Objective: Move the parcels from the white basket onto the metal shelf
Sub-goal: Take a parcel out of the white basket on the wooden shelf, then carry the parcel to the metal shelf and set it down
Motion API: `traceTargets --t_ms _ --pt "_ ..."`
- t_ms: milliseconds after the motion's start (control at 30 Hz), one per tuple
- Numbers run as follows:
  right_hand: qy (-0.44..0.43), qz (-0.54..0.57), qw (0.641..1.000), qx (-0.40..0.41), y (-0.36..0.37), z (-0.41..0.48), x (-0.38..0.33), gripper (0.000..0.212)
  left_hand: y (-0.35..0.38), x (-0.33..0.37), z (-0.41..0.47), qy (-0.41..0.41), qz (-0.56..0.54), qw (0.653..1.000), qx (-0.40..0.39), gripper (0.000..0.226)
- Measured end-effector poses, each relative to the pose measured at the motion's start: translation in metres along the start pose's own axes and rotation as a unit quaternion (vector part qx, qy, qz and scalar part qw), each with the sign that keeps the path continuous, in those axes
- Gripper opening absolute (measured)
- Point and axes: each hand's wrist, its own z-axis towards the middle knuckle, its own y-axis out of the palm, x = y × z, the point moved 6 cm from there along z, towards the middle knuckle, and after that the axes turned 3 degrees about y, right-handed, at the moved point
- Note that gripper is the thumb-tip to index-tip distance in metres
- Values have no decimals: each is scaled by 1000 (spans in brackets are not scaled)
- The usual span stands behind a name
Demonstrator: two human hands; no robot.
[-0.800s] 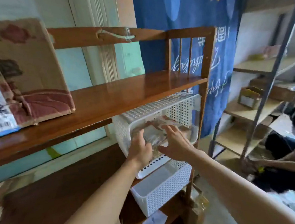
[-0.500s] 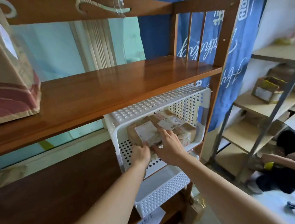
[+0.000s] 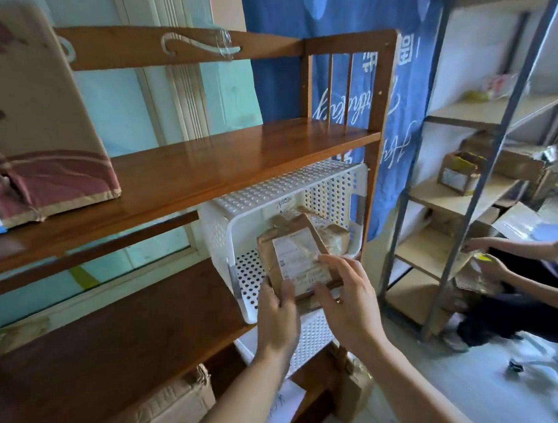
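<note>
Parcels in brown paper sit in the white perforated plastic basket [image 3: 289,190] under the wooden shelf board [image 3: 200,171], left of the grey metal shelf [image 3: 489,159]. You have the front brown parcel with a white label [image 3: 296,253] tilted up at the basket's near rim. It may slip or catch on that rim, I judge. Your left hand [image 3: 278,316] clamps its near-left corner; your right hand [image 3: 349,301] rests on its near-right edge, fingers slightly spread.
</note>
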Motion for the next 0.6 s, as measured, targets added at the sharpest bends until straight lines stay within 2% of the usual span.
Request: traceTargets --t_ms 133,200,333,433,500,600 --pt "14 37 997 64 -26 -76 -15 42 -20 -3 -72 24 -22 999 -44 30" --pt "28 61 994 90 -34 -115 -31 48 -43 3 -107 56 -29 996 -55 25" --pt "30 130 987 91 -32 -186 -75 63 -107 19 -168 111 -56 991 -57 36" --pt "4 202 979 33 -13 -230 -124 59 -174 29 -212 154 -60 986 -6 42" --pt "1 259 965 -52 11 -252 -164 62 -223 40 -236 179 -79 980 29 50" --pt "27 404 892 -201 51 -281 -223 70 -292 63 -268 226 -82 967 84 65"
